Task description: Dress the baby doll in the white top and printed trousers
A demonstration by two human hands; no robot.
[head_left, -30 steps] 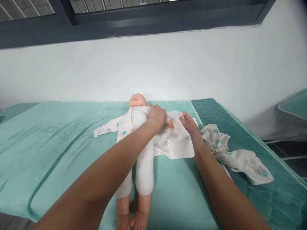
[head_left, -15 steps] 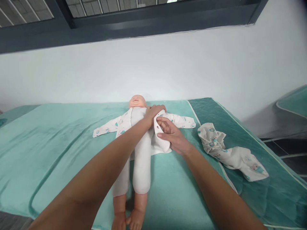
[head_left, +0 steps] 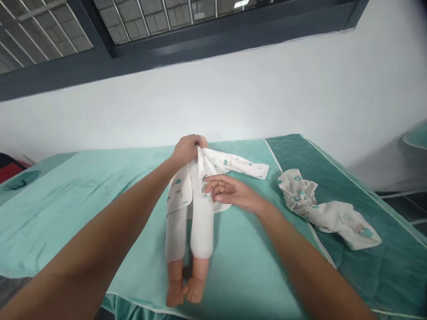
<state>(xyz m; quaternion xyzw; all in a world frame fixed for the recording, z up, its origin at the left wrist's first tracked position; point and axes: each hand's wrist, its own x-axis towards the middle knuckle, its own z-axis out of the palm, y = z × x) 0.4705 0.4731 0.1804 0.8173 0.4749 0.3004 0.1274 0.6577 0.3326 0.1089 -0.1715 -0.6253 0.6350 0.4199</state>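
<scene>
A doll lies on its back, its white legs [head_left: 202, 226] and bare feet toward me. It wears a white printed baby shirt [head_left: 242, 165], with the front panels lying over the torso and one sleeve stretched out to the right. My left hand [head_left: 187, 149] is closed on the shirt's upper edge near the doll's neck and hides most of the head. Lower down, my right hand [head_left: 233, 191] rests against the edge of the right front panel, fingers loosely extended and apart from the thumb.
Crumpled printed baby clothing [head_left: 328, 213] lies to the right on the darker green part of the padded cover [head_left: 267, 249]. Behind the bed stands a white wall [head_left: 233, 98] beneath a dark window frame [head_left: 200, 44]. A red and black item [head_left: 11, 169] shows at the far left.
My left hand has moved left and up to the neck, drawing the shirt's edge across the chest. My right hand has loosened from the flap, which now lies over the torso.
</scene>
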